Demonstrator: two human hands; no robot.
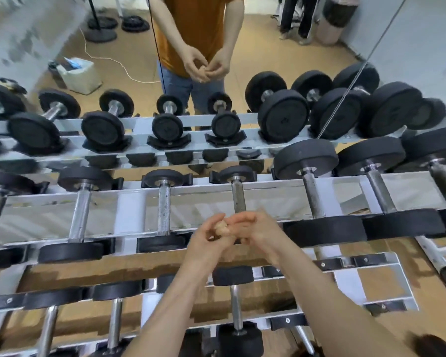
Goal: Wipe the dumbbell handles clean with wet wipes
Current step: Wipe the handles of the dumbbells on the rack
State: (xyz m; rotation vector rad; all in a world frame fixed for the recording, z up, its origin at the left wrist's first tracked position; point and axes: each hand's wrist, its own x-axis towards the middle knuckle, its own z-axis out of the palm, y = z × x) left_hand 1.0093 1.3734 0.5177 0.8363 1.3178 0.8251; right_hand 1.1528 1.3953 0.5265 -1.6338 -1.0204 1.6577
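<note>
Wipe [220, 228] scrunched into a small tan wad, sitting right between the two sets of fingertips, clear of any metal for now. Left hand [206, 239] curled round the near side, thumb and fingers pinching the wad. Right hand [259, 233] with fingers close together, tips nipping the far side. Looks like refolding to find a fresh face, not wiping yet.

Worth opening the thing out properly before going on. Looks pretty browned, so hunt for a cleaner patch or just grab a new one. Flatten across the inside of the fingers instead of leaving as a ball, then wrap most of the way round the bar and twist while sliding end to end. Probably gets into the grip texture way better than dabbing.

Nearest handle [238, 197] just beyond the fingertips, running straight away from them, dull and speckled next to the shinier handle [164, 204] off past the left knuckles. Probably the next candidate for a scrub. Heavier dumbbells [305, 157] further out beyond the right wrist, lower-tier dumbbell [233, 275] down between the forearms. Rack [125, 215] rails crossing under the bars on the far side of the fingers, so keep knuckles tucked when twisting. Mirror [410, 47] well beyond everything, showing the same two-handed pinch from the front.
</note>
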